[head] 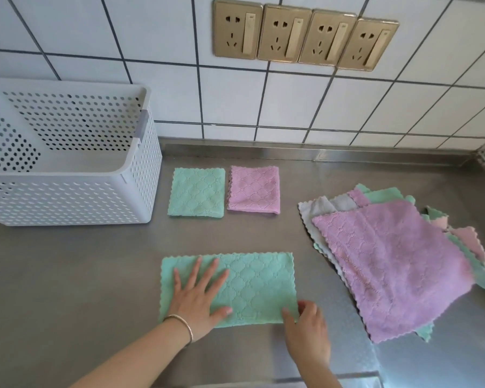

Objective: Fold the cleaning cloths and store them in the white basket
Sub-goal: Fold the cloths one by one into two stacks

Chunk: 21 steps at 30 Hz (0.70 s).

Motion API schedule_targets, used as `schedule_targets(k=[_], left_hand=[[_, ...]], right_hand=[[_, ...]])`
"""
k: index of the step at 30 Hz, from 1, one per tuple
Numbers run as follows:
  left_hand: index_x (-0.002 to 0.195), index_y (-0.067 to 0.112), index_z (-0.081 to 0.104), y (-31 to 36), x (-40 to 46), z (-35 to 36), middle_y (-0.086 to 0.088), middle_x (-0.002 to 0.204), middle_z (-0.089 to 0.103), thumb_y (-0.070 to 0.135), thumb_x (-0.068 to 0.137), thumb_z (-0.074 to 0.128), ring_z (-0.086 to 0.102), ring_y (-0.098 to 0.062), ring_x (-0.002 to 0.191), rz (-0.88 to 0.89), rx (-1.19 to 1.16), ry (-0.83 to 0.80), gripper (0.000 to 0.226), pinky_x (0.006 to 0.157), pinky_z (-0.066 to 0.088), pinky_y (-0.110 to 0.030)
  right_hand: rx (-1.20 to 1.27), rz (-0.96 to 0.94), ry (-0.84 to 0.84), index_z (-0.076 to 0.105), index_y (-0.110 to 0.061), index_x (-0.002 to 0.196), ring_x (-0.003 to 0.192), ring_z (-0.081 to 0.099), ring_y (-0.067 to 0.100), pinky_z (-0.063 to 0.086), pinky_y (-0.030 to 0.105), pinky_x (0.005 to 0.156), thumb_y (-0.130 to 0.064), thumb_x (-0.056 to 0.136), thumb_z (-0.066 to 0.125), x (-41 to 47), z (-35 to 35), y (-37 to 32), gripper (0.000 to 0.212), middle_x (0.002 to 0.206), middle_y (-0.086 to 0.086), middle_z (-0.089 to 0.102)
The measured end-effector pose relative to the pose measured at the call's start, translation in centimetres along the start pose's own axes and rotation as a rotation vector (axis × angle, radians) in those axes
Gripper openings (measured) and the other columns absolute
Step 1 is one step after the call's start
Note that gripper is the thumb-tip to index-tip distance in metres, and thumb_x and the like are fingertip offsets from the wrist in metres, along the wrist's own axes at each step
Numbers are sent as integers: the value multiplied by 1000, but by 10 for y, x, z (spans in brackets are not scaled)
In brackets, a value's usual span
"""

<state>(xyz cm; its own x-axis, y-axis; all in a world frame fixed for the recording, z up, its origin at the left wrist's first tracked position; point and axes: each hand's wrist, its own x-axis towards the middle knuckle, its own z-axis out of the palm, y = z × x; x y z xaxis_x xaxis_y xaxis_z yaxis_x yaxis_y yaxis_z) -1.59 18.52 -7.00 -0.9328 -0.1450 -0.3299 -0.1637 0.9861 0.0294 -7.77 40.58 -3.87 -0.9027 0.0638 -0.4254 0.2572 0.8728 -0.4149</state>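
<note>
Right in front of the person, a green cloth lies on the steel counter, folded once into a long rectangle. The left hand presses flat on its left half, fingers spread wide and palm down, with a thin bangle on the wrist. The right hand is at the cloth's near right corner, its fingertips pinched narrowly on the edge of the fabric.

Farther back, two small folded squares lie side by side, close but not touching: a folded green cloth on the left and a folded pink cloth on the right. To their left stands the white basket, perforated all over, near the folded green square; nothing can be seen inside it from this angle.

On the right of the counter sits a loose pile of unfolded cloths, with a large pink one on top and grey, green and pale pink edges sticking out beneath it.

Behind everything is a white tiled wall with four gold sockets in a row.
</note>
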Motion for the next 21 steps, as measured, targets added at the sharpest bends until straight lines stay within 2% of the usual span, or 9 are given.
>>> schedule_targets(k=[5, 8, 10, 13, 15, 17, 19, 20, 21], left_hand=[[138, 38, 33, -1, 3, -4, 3, 151, 29, 85, 60, 32, -13, -28, 144, -42, -50, -93, 91, 104, -2, -62], [140, 41, -11, 1, 6, -8, 1, 154, -21, 85, 60, 22, -42, -23, 132, -53, -59, -90, 97, 100, -23, -60], [135, 38, -28, 3, 4, -16, 5, 144, -39, 81, 64, 23, -42, -23, 132, -67, -96, -145, 97, 103, -24, -61], [146, 35, -5, 10, 3, -36, 6, 155, -20, 73, 72, 37, -23, -23, 142, -55, -178, -136, 93, 112, -13, -53], [147, 29, 14, 17, 2, -56, 5, 158, 5, 72, 72, 35, -4, -18, 146, -49, -397, -51, 89, 118, -1, -42], [142, 23, 33, 25, 1, -76, 4, 150, 33, 59, 81, 47, 27, -15, 141, -126, -809, -19, 73, 115, 20, -30], [121, 21, 58, 28, 1, -92, 3, 124, 61, 51, 83, 54, 53, -16, 119, -207, -1113, -42, 48, 100, 37, -28], [95, 21, 66, 28, 1, -96, 2, 98, 69, 50, 81, 54, 61, -19, 98, -215, -1124, -10, 34, 86, 42, -29], [69, 20, 59, 27, 1, -99, 2, 71, 61, 48, 82, 53, 57, -20, 74, -225, -1116, 24, 31, 70, 40, -30]], right_hand=[[-244, 34, -35, 48, -20, 125, 119, 45, 20, 41, 32, 94, -51, 87, 48, -1, -4, -4, 48, 124, 1, 50], [-311, 61, -92, 54, -22, 123, 118, 47, 20, 39, 31, 92, -51, 87, 47, 5, -8, -8, 47, 124, 0, 53], [-274, 97, -143, 62, -23, 111, 108, 54, 20, 43, 30, 87, -48, 85, 51, 5, -11, -11, 37, 114, 1, 60], [-43, 75, -133, 54, -20, 76, 81, 54, 23, 47, 29, 74, -26, 82, 55, -3, -16, -19, 8, 86, 3, 60], [101, -41, -34, 44, -22, 72, 75, 51, 24, 43, 31, 66, -15, 80, 55, -8, -12, -26, 15, 82, 3, 56], [107, -233, 108, 37, -26, 70, 67, 53, 26, 37, 30, 57, -10, 76, 57, -23, -7, -43, 26, 79, -1, 52], [65, -525, 238, 36, -26, 70, 56, 55, 23, 28, 23, 46, -10, 61, 60, -39, 3, -61, 31, 70, -4, 50], [45, -667, 278, 36, -25, 70, 53, 51, 19, 23, 20, 44, -12, 54, 59, -45, 8, -70, 31, 66, -6, 49], [16, -783, 310, 37, -25, 69, 55, 47, 15, 23, 19, 45, -12, 52, 55, -50, 13, -77, 28, 63, -6, 48]])
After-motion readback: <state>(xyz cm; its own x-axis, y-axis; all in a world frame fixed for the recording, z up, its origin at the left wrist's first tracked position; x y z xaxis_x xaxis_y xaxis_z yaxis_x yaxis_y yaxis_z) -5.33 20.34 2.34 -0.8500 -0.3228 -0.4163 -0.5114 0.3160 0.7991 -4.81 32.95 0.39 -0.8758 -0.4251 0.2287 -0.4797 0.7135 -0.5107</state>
